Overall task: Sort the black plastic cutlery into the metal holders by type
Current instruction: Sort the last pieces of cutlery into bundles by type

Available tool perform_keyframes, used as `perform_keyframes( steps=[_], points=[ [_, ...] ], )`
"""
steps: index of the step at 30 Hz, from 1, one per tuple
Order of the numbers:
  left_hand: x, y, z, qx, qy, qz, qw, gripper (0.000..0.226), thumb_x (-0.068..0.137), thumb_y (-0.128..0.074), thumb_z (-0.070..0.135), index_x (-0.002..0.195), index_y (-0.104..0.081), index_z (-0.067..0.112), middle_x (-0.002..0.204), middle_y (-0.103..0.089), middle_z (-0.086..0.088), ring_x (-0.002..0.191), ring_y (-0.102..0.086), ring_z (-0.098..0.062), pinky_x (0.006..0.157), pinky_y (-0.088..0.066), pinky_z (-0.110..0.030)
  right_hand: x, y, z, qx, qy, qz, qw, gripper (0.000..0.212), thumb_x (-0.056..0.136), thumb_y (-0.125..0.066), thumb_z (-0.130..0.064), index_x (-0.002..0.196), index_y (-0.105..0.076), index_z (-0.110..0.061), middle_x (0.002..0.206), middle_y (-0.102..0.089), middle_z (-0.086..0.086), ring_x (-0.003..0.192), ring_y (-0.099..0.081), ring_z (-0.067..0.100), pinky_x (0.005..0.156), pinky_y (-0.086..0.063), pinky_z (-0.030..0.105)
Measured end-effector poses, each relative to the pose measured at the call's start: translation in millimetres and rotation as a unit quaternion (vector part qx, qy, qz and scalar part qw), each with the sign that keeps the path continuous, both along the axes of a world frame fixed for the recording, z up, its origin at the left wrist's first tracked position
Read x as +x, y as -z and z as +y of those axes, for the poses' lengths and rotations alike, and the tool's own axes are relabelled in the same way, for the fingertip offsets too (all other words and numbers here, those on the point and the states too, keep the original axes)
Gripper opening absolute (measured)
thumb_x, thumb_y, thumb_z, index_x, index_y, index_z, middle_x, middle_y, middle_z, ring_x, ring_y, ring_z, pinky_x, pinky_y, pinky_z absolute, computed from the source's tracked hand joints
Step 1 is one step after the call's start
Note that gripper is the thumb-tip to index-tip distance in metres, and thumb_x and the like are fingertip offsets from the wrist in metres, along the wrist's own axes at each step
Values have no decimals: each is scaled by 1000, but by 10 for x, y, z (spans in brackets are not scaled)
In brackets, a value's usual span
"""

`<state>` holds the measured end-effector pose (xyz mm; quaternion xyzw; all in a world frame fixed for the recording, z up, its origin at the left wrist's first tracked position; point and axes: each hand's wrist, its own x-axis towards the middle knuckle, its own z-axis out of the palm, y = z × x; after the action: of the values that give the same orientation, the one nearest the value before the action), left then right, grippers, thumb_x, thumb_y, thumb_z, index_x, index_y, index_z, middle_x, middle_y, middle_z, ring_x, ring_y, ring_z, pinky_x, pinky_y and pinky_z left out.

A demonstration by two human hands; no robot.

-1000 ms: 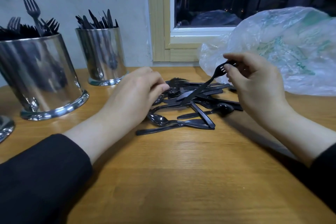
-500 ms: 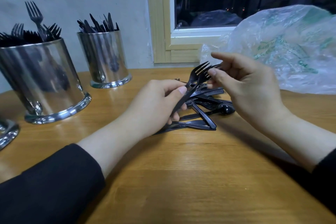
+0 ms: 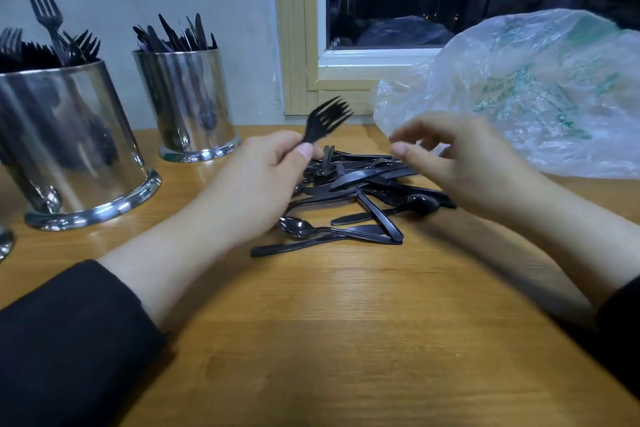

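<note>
The blurred black forks (image 3: 325, 120) stand tines-up in my left hand (image 3: 258, 184), pinched by the handles, with the cutlery pile (image 3: 356, 198) at three o'clock beneath my empty, loosely spread right hand (image 3: 464, 163).
</note>
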<state>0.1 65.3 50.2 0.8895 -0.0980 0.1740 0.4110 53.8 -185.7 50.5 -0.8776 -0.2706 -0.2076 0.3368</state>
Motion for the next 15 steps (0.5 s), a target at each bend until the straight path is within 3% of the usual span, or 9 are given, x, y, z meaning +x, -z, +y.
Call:
perform_keyframes(
  steps=[3, 5, 8, 11, 15],
  points=[
    [9, 20, 37, -6, -18, -9, 1000, 28, 106, -49, 37, 101, -73, 25, 63, -51, 2, 47, -38, -4, 48, -30, -22, 84, -10, -248, -184, -36, 92, 978, 22, 89, -70, -41, 110, -67, -44, 105, -62, -19, 95, -57, -3, 77, -42, 15],
    [-6, 40, 1, 12, -19, -17, 1000, 27, 104, -51, 38, 96, -72, 22, 67, -55, -4, 50, -39, -4, 47, -29, -17, 101, 5, -368, -249, -37, 148, 956, 31, 85, -74, -43, 115, -65, -48, 117, -56, -26, 105, -54, -5, 83, -40, 14],
    [-34, 56, -50, 28, -1, -18, 999, 27, 104, -52, 35, 93, -70, 19, 69, -54, -14, 51, -36, -6, 48, -27, -20, 114, 16, -410, -259, -35, 163, 951, 34, 84, -76, -41, 114, -64, -50, 117, -55, -27, 108, -54, -4, 90, -42, 19],
    [-39, 62, -61, 34, 5, -20, 999, 30, 104, -51, 34, 97, -70, 12, 65, -47, -9, 49, -34, -6, 48, -26, -21, 111, 42, -352, -254, -29, 144, 956, 30, 87, -75, -36, 114, -65, -46, 110, -56, -23, 103, -56, 1, 91, -46, 27],
    [-40, 58, -49, 33, -5, -29, 999, 31, 104, -52, 34, 88, -68, 14, 60, -41, -2, 50, -33, -7, 48, -26, -22, 88, 59, -291, -261, -10, 103, 960, 24, 93, -68, -36, 117, -69, -34, 106, -57, -18, 93, -56, 1, 75, -39, 7]
  ],
)
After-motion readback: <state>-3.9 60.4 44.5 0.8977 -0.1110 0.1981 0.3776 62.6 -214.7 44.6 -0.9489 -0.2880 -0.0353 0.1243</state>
